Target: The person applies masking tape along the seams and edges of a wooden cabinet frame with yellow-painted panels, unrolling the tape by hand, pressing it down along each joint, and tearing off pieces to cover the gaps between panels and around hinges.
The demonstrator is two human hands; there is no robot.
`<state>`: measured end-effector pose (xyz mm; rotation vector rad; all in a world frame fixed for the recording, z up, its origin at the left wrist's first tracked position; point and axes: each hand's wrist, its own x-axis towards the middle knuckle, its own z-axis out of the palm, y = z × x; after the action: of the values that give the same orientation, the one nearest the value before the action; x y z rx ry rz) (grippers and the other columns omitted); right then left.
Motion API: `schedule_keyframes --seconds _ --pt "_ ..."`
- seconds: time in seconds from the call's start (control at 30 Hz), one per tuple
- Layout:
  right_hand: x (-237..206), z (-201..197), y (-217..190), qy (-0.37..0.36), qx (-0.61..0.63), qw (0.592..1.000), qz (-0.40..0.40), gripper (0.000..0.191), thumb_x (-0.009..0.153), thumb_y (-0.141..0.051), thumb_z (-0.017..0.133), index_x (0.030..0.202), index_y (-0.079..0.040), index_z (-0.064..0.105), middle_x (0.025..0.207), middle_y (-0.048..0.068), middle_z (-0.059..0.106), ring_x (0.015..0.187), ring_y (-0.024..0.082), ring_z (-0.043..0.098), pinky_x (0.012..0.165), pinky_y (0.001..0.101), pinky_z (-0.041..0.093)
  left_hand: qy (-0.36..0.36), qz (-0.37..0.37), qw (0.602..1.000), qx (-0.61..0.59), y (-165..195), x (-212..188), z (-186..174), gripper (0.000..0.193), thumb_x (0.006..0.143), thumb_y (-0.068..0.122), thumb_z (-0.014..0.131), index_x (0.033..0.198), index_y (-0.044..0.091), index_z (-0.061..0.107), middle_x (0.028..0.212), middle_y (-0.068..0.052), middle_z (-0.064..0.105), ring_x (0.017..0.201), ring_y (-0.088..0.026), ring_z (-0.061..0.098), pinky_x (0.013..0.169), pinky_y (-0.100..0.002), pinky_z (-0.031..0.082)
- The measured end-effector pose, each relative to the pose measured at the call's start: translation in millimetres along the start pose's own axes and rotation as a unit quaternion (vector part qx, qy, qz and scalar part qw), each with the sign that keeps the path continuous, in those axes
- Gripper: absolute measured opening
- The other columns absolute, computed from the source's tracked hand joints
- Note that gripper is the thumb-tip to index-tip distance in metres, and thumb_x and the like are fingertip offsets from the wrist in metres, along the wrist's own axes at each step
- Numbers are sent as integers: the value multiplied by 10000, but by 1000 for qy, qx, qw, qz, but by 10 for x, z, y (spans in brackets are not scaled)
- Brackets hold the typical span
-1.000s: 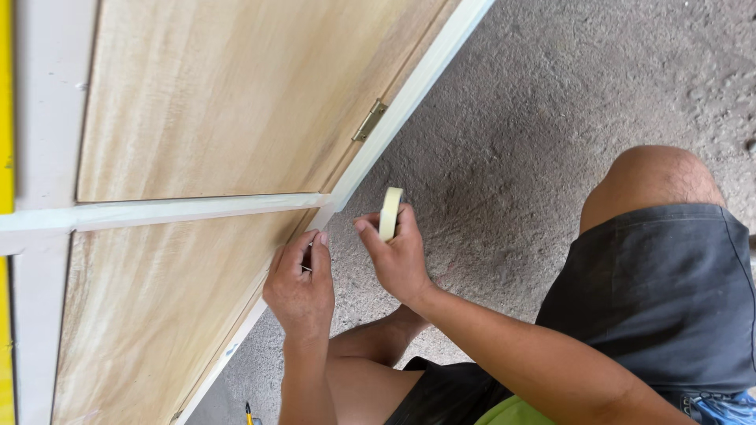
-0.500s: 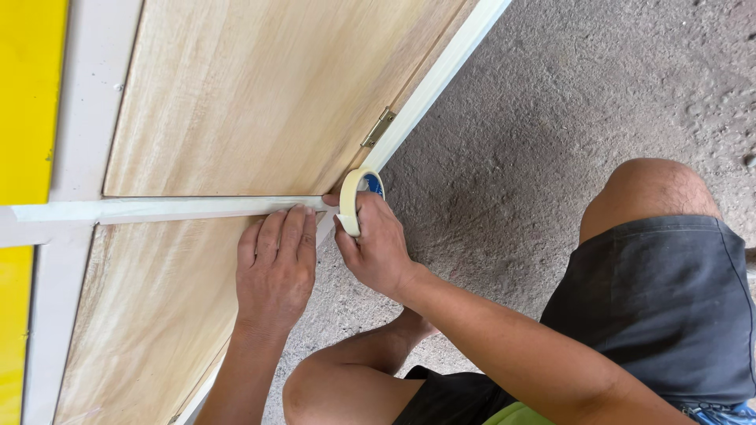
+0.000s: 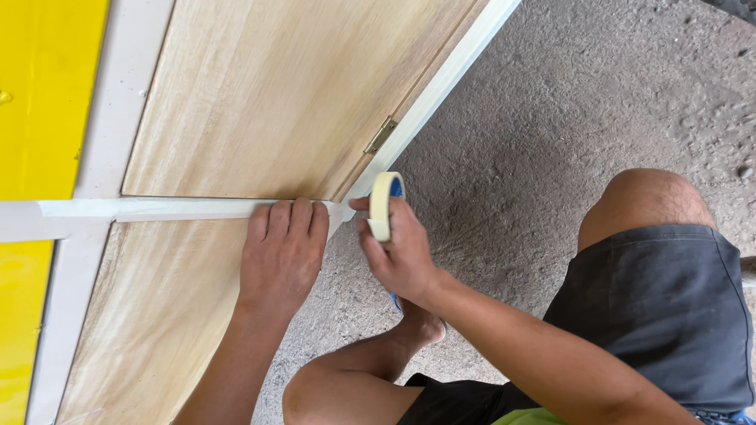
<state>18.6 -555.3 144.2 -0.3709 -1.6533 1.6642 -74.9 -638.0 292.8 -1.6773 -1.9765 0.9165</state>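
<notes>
The left hand (image 3: 282,250) lies flat, fingers together, pressing the masking tape strip (image 3: 157,208) onto the wooden door (image 3: 268,94). Just right of the door's edge, the right hand (image 3: 402,256) pinches the tape roll (image 3: 384,205) (held upright).

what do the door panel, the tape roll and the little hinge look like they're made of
The pale door panel looks like bare, unvarnished wood: visible grain, matt. The cream tape roll held in the right hand looks like crepe paper masking tape, dull surface. The small hinge appears brass-toned metal, slightly shiny.
</notes>
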Motion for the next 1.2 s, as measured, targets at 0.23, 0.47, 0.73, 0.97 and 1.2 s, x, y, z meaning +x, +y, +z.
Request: schedule_keyframes --seconds 0.23,0.47,0.73,0.97,1.2 --pt "-288 -474 157 -51 -61 996 -26 181 972 -57 623 1111 -46 507 1146 123 718 900 267 684 778 412 565 -135 30 990 30 -16 231 -20 132 886 154 631 1005 108 665 859 -45 595 810 -189 546 804 -363 453" --pt "-526 -568 335 -52 -53 997 6 207 969 -72 604 1147 -14 517 1120 137 714 924 277 698 764 410 568 -201 41 978 42 150 427 20 76 918 137 620 964 84 649 874 -87 636 802 -204 576 779 -366 463" --pt "-545 -672 589 -73 -108 980 149 191 984 -157 593 1106 -23 532 979 135 678 668 214 672 587 390 548 -161 -35 984 70 -194 187 -348 125 865 165 637 967 93 641 841 -70 633 805 -214 587 768 -374 463" --pt "-504 -699 551 -70 -99 984 132 193 991 -156 588 1115 -20 533 971 133 673 670 200 675 573 378 547 84 -26 993 78 -290 -428 -145 501 1012 224 572 1476 39 539 1513 -151 527 1394 -344 497 1173 -493 408" --pt "-513 -753 629 -60 -104 985 123 197 999 -158 581 1136 -20 545 905 124 680 719 190 704 601 372 560 -82 -27 993 -79 512 -538 861 696 1044 478 333 1568 19 351 1674 -114 281 1555 -219 192 1273 -402 129"
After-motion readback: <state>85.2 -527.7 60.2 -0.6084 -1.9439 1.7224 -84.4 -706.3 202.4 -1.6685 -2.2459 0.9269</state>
